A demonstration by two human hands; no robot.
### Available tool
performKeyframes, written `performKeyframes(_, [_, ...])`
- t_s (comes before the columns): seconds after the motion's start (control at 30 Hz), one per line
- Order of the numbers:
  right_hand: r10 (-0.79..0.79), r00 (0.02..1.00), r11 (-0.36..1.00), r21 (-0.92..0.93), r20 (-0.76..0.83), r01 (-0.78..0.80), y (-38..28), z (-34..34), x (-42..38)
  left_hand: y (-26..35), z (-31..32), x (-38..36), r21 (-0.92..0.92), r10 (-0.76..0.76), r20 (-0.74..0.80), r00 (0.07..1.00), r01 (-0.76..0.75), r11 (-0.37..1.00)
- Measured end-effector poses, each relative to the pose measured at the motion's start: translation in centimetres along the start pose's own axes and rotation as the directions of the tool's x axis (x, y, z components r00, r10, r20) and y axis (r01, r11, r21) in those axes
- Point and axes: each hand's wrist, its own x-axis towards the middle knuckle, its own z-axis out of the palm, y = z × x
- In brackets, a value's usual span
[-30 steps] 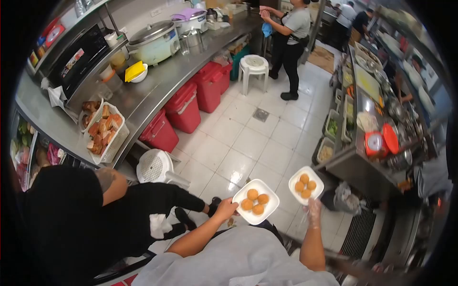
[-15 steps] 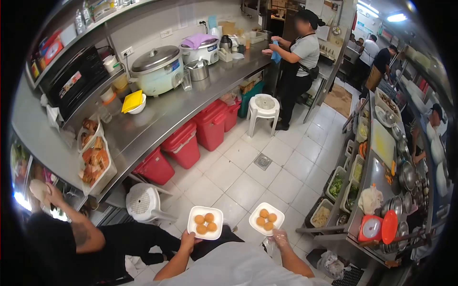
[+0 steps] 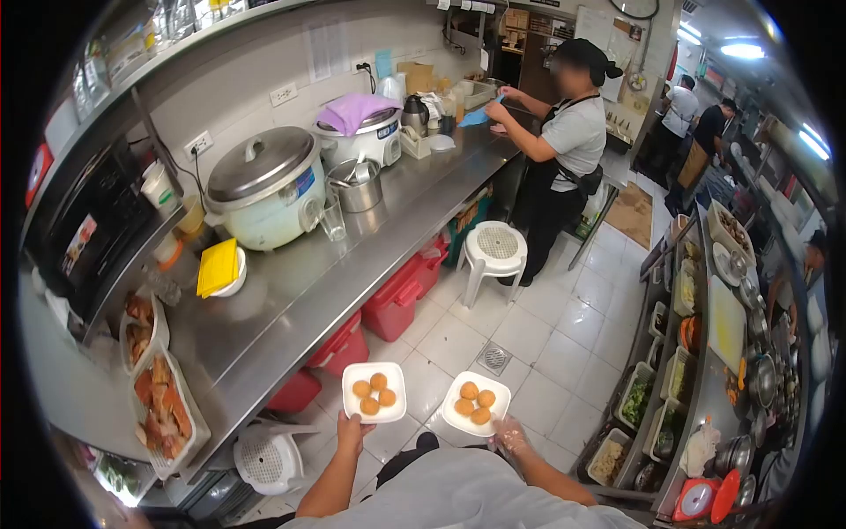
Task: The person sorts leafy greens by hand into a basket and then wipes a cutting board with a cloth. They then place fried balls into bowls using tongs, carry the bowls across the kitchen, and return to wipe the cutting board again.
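My left hand (image 3: pixel 352 430) grips the near edge of a square white plate (image 3: pixel 350 407) with several round golden-brown fried balls (image 3: pixel 369 406) on it. In my right hand (image 3: pixel 511 435), which wears a clear plastic glove, is a second square white plate (image 3: pixel 451 420), held by its near right corner. Several similar fried balls (image 3: pixel 480 415) sit on that one too. Both plates are held roughly level over the floor, side by side and apart. My fingers under the plates are partly hidden.
A steel counter (image 3: pixel 291 304) along the left bears rice cookers (image 3: pixel 264 198), a steel pot (image 3: pixel 359 189) and trays of roasted meat (image 3: pixel 163 414). White stools (image 3: pixel 493 247) stand below. A person (image 3: pixel 573 132) handles a blue cloth at the counter. Ingredient bins (image 3: pixel 636 401) line the right.
The view has shifted forward, bringing the counter and stool nearer. Both plates remain in my hands. The person at lower left is out of view; the person ahead has lowered the blue cloth to the counter.
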Motion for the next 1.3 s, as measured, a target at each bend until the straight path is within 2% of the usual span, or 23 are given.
performKeyframes(0.07, [-0.088, 0.991, 0.966, 0.253, 0.098, 0.061, -3.3, 1.6, 2.4, 3.4, 2.9, 2.8, -0.019, 0.032, 0.003, 0.999, -0.032, 0.999])
performKeyframes(0.17, [-0.107, 0.984, 0.928, 0.369, 0.145, 0.047, -9.5, 3.0, 5.8, 7.2, 6.5, 6.3, -0.030, 0.058, 0.000, 0.998, -0.058, 0.998])
performKeyframes(0.23, [-0.121, 0.981, 0.937, 0.345, 0.155, 0.061, -11.7, 3.2, 10.7, 8.6, 8.6, 8.0, -0.070, 0.122, -0.035, 0.992, -0.124, 0.990])
performKeyframes(0.3, [-0.131, 0.965, 0.988, 0.107, 0.225, 0.109, -14.6, 3.1, 15.5, 8.5, 10.0, 9.6, -0.087, 0.137, -0.057, 0.989, -0.142, 0.986])
performKeyframes(0.4, [-0.183, 0.952, 0.983, 0.044, 0.245, 0.178, -20.4, 4.0, 21.7, 9.0, 12.5, 11.5, -0.151, 0.154, -0.159, 0.975, -0.178, 0.972])
performKeyframes(0.43, [-0.182, 0.947, 0.983, 0.043, 0.264, 0.177, -21.5, 4.2, 24.2, 9.2, 13.5, 12.0, -0.150, 0.161, -0.176, 0.971, -0.188, 0.971])
performKeyframes(0.5, [-0.244, 0.893, 0.965, 0.189, 0.378, 0.183, -23.6, 4.6, 29.9, 9.7, 16.0, 12.8, -0.170, 0.162, -0.227, 0.960, -0.203, 0.964])
performKeyframes(0.63, [-0.244, 0.869, 0.970, 0.119, 0.431, 0.213, -29.9, 5.0, 39.5, 10.5, 21.3, 16.8, -0.221, 0.160, -0.329, 0.931, -0.241, 0.945])
performKeyframes(0.7, [-0.233, 0.872, 0.970, 0.037, 0.431, 0.241, -33.1, 4.8, 43.4, 10.6, 24.0, 19.7, -0.307, 0.143, -0.325, 0.935, -0.247, 0.919])
performKeyframes(0.77, [-0.238, 0.868, 0.969, 0.170, 0.436, 0.180, -36.6, 4.6, 46.1, 10.9, 26.8, 23.0, -0.283, 0.158, -0.347, 0.924, -0.264, 0.922])
performKeyframes(0.83, [-0.191, 0.949, 0.981, 0.090, 0.251, 0.174, -40.7, 4.5, 47.1, 12.4, 30.1, 26.5, -0.290, 0.192, -0.290, 0.938, -0.277, 0.916])
performKeyframes(0.87, [-0.114, 0.963, 0.991, 0.096, 0.246, 0.093, -42.1, 4.1, 48.4, 12.4, 31.2, 28.7, -0.304, 0.168, -0.278, 0.946, -0.253, 0.919])
performKeyframes(0.9, [-0.148, 0.967, 0.988, 0.076, 0.206, 0.134, -41.8, 4.3, 52.0, 12.4, 32.3, 30.6, -0.320, 0.144, -0.265, 0.953, -0.228, 0.920])
performKeyframes(0.97, [-0.088, 0.985, 0.984, 0.164, 0.145, 0.063, -43.6, 3.6, 54.7, 13.6, 35.7, 33.1, -0.332, 0.107, -0.252, 0.962, -0.190, 0.924])
performKeyframes(1.03, [-0.110, 0.992, 0.985, 0.139, 0.068, 0.100, -45.0, 3.1, 58.6, 14.2, 38.6, 35.7, -0.316, 0.114, -0.245, 0.963, -0.191, 0.929])
performKeyframes(1.1, [-0.091, 0.987, 0.972, 0.228, 0.129, 0.060, -46.7, 2.0, 60.9, 15.0, 41.5, 37.9, -0.307, 0.051, -0.224, 0.973, -0.120, 0.944])
performKeyframes(1.17, [-0.158, 0.960, 0.901, 0.431, 0.232, 0.044, -47.2, 1.1, 62.9, 15.6, 43.9, 39.6, -0.307, 0.063, -0.123, 0.990, -0.099, 0.947])
performKeyframes(1.2, [-0.152, 0.960, 0.904, 0.425, 0.235, 0.039, -47.5, 0.9, 62.3, 16.2, 45.1, 40.2, -0.311, 0.058, -0.129, 0.990, -0.096, 0.946])
performKeyframes(1.27, [-0.192, 0.957, 0.942, 0.316, 0.216, 0.117, -47.9, 0.2, 61.1, 17.2, 46.6, 40.9, -0.277, 0.059, 0.057, 0.997, -0.041, 0.960])
performKeyframes(1.3, [-0.180, 0.960, 0.945, 0.307, 0.216, 0.108, -46.6, -0.3, 61.5, 17.5, 46.8, 40.2, -0.281, 0.047, 0.052, 0.998, -0.030, 0.959])
